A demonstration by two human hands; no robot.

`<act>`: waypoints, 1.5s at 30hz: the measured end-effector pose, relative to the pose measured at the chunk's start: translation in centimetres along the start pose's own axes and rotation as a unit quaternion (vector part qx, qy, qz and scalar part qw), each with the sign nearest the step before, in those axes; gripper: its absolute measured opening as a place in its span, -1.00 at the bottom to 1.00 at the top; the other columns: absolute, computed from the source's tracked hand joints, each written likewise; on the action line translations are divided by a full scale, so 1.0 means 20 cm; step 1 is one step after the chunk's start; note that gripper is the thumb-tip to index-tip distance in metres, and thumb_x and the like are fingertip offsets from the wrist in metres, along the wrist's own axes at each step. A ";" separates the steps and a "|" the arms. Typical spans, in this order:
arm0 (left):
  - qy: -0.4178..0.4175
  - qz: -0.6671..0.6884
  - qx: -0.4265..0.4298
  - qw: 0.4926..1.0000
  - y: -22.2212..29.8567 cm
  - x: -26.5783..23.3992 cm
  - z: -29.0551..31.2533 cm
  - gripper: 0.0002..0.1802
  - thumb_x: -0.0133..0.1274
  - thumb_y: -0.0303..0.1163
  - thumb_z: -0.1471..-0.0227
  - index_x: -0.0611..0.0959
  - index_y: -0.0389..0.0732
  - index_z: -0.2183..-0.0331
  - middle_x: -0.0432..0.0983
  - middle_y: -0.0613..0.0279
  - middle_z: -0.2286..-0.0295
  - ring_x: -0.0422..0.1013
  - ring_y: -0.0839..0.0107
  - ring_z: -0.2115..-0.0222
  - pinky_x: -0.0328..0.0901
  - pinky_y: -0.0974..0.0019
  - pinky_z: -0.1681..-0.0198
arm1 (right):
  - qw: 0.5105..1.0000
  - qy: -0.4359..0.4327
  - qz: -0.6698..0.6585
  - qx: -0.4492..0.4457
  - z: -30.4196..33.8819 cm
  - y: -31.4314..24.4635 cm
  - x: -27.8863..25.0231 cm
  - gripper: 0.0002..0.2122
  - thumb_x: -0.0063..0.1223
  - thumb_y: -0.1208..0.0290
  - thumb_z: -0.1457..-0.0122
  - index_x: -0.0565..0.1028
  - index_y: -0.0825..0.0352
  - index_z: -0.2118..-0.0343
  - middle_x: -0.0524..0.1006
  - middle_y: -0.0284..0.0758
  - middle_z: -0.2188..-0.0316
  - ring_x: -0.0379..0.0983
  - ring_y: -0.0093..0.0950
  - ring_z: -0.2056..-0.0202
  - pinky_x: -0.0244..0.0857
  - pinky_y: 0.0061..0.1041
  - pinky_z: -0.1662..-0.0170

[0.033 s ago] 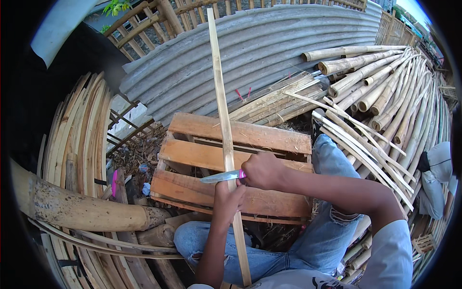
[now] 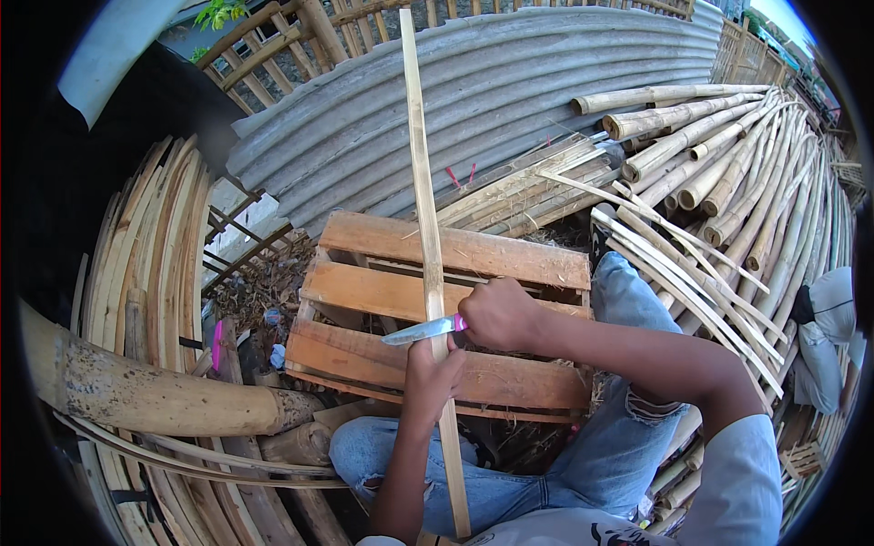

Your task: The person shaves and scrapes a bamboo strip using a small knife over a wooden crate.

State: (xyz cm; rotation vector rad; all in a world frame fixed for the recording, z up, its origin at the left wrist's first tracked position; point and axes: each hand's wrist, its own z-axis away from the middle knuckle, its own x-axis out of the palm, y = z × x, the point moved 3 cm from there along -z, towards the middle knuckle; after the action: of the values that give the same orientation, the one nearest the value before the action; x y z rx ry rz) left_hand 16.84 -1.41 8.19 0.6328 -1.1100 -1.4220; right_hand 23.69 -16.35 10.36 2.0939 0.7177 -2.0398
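Note:
A long, pale split-bamboo strip (image 2: 421, 182) runs from my lap up past the slatted wooden crate. My left hand (image 2: 430, 380) is closed around its lower part, thumb on the right side. In my right hand (image 2: 501, 315), fingers wrapped round its pink handle, is a knife (image 2: 421, 331). The blade points left and lies across the strip, just above my left hand. Whether the edge bites into the bamboo cannot be seen. Under both hands stands the orange-brown crate (image 2: 364, 289), between my bent legs.
A thick bamboo pole (image 2: 173, 393) juts in from the left, beside stacked split lengths (image 2: 137, 255). Whole bamboo poles (image 2: 728, 182) and loose strips (image 2: 701, 282) lie at right. Corrugated sheeting (image 2: 510, 82) stands behind. Another person (image 2: 824, 337) is at the right edge.
The strip's upper end has swung slightly to the right, and its lower end slightly left. The knife and my right hand have shifted only a little. My left hand keeps its hold.

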 end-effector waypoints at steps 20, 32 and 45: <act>0.000 -0.025 0.027 0.999 -0.02 0.08 0.00 -0.83 -0.11 -0.61 0.04 0.28 -0.17 0.40 0.12 0.47 0.72 0.00 0.73 0.80 -0.11 0.58 0.79 | 0.998 -0.034 -0.055 -0.015 0.08 -0.05 0.07 -0.78 0.03 0.32 0.08 0.54 0.37 0.67 0.49 -0.09 0.68 0.49 -0.13 0.59 0.37 -0.23 0.50; 0.022 -0.141 0.133 0.981 -0.04 0.02 -0.04 -0.83 -0.04 -0.58 0.07 0.30 -0.19 0.43 0.18 0.41 0.73 0.09 0.70 0.80 -0.01 0.52 0.79 | 0.999 -0.015 0.027 0.041 -0.06 0.06 -0.03 -0.77 0.04 0.29 0.11 0.52 0.35 0.70 0.48 -0.07 0.70 0.46 -0.14 0.64 0.35 -0.23 0.53; -0.058 0.073 -0.029 0.995 -0.04 0.04 -0.07 -0.87 -0.14 -0.56 0.00 0.29 -0.13 0.37 0.09 0.44 0.68 -0.04 0.73 0.81 -0.15 0.61 0.82 | 0.953 0.053 -0.283 0.097 -0.10 0.20 0.04 -0.64 -0.08 0.19 -0.13 0.50 0.41 0.60 0.42 -0.17 0.73 0.43 -0.33 0.62 0.31 -0.31 0.51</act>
State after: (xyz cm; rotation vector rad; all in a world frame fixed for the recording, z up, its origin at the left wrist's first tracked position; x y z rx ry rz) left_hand 17.49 -2.70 7.05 0.4233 -1.1781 -1.3718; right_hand 27.13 -18.82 8.83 2.3177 1.3154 -2.3630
